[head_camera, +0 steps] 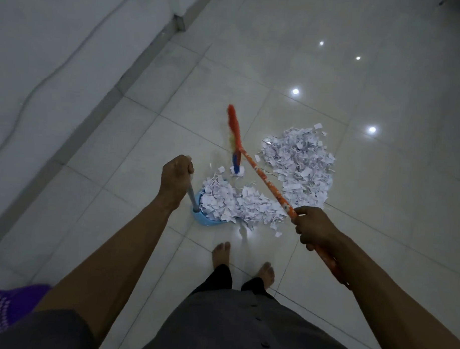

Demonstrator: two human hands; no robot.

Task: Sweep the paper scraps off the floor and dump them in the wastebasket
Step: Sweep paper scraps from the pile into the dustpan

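**Status: sweep part done, both hands occupied**

A purple mesh object shows at the lower edge, well to the left of the left hand; what it is cannot be told. The left hand is curled round the top of a grey dustpan handle, which runs down to a blue dustpan standing on the tiled floor just below that hand. Paper scraps fill the dustpan and spill from its open side towards the right hand. Beyond and between the hands, the orange broom head is blurred; whether it touches the floor cannot be told. The patterned orange broom handle slants back to the right hand, whose fingers wrap it. A larger pile of scraps lies on the floor beyond the right hand, apart from the dustpan. The hands are well apart.
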